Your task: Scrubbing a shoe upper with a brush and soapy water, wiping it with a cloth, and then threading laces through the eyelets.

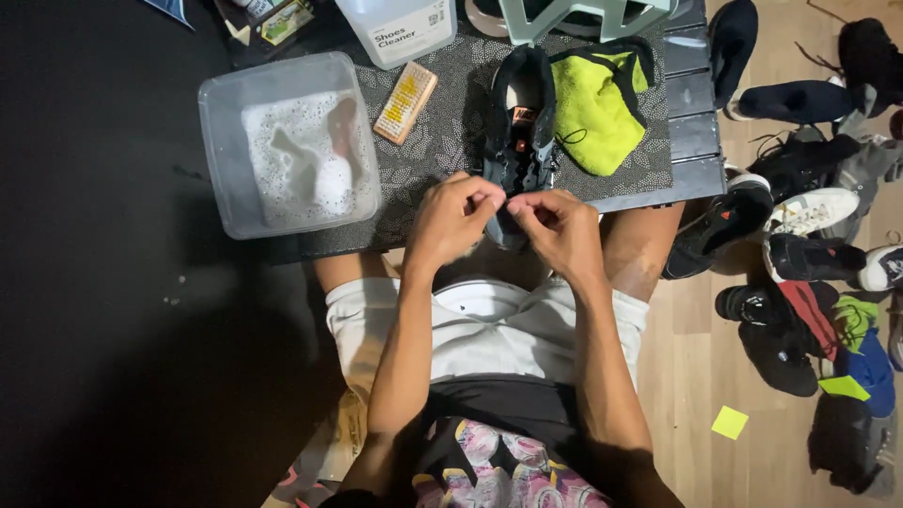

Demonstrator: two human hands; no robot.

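Black low-top sneaker (516, 141) on patterned mat (433, 150), toe toward lap, orange tongue label showing. Left hand (454, 218) and right hand (555, 226) at toe end, fingertips pinched shut on dark shoelace (501, 200). Probably light, soft upper, limp lace; best gripped at heel or midsole. Soapy water tub (287, 141) left, wooden brush (405, 102) beside, lime cloth (594, 108) right.

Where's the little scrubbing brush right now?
In the head view, the wooden brush lies on the patterned mat, between the tub of soapy water on the left and the black shoe on the right.
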